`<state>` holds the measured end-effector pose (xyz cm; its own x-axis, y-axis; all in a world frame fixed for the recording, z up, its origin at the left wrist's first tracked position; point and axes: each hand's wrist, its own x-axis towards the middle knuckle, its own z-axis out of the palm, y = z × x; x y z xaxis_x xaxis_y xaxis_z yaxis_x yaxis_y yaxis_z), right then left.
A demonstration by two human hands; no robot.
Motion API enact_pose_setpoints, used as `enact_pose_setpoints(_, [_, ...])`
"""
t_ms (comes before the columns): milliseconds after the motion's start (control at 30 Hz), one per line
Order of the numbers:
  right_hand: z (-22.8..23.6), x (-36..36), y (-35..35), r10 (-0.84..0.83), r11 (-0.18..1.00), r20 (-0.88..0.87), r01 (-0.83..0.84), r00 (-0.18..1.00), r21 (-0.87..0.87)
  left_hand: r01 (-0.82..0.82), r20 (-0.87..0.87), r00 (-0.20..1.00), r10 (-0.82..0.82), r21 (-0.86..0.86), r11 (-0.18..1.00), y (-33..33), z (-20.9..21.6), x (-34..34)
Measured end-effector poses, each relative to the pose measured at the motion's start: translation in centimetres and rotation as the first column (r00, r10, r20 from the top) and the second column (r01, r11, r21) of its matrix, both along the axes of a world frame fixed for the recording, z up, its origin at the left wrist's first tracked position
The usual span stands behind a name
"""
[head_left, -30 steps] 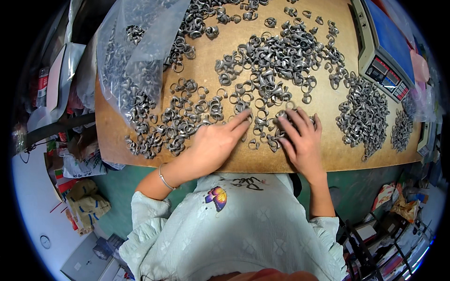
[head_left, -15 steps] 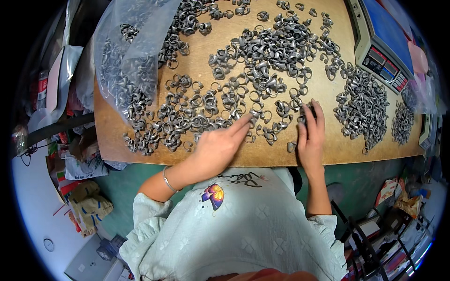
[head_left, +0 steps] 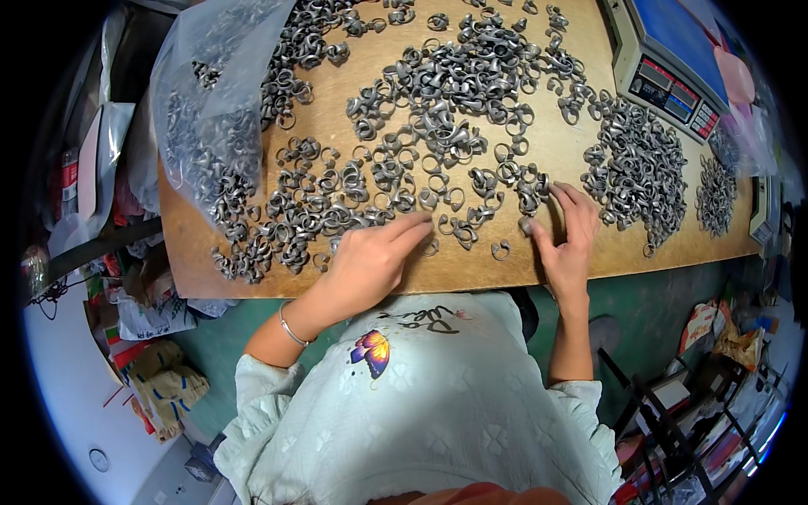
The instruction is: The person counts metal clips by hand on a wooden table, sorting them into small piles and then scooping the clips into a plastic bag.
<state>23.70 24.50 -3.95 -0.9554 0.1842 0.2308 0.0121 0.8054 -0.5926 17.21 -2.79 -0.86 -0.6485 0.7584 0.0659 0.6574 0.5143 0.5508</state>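
Note:
Many grey metal rings [head_left: 471, 71] lie in loose heaps over a wooden tabletop [head_left: 471, 268]. My left hand [head_left: 370, 263] rests low over the near edge, fingers stretched out, its tips beside a few rings [head_left: 454, 199] at the front of the spread. Farther right, my right hand [head_left: 574, 234] has its thumb and fingers apart. Its fingertips are at a small cluster of rings [head_left: 532, 189], and the thumb tip touches a single ring [head_left: 526, 225]. Another lone ring [head_left: 501, 250] lies between my hands, near the table's edge.
A clear plastic bag [head_left: 215, 109] with rings inside covers the table's left side. At the right stand a large ring heap [head_left: 637, 172], a smaller heap [head_left: 715, 198] and a digital scale [head_left: 673, 97] with a blue top. A second device [head_left: 764, 215] sits at the right edge.
The whole view has shifted slightly. My right hand has moved right, away from the small ring cluster, which shows more fully now. My left hand's fingertips have drawn back a little toward me.

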Motion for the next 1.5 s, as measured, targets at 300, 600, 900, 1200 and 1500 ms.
enact_pose_setpoints(300, [-1.0, -0.3, -0.5, -0.041, 0.999, -0.039, 0.041, 0.998, 0.002, 0.057, 0.027, 0.998, -0.054, -0.149, 0.987, 5.2, 0.5, -1.2])
enact_pose_setpoints(600, [0.5, -2.7, -1.8, 0.136, 0.990, 0.073, -0.139, 0.988, 0.037, -0.004, 0.041, 0.999, 0.007, -0.073, 0.997, 3.1, 1.2, -2.3])
enact_pose_setpoints(900, [0.8, -5.4, -3.4, 0.622, 0.782, 0.053, -0.623, 0.781, 0.002, -0.114, -0.160, 0.983, 0.088, -0.159, 0.981, 3.8, 0.4, -8.2])
enact_pose_setpoints(1200, [1.7, -7.2, -5.6, 0.674, 0.704, 0.216, -0.702, 0.707, 0.103, -0.064, -0.026, 0.998, 0.059, -0.255, 0.965, 0.3, 1.1, -5.9])
enact_pose_setpoints(1500, [1.7, -15.0, -3.9, 0.410, 0.869, 0.032, -0.401, 0.912, 0.290, -0.282, -0.137, 0.957, 0.255, -0.242, 0.928, 0.4, 1.0, -9.3])
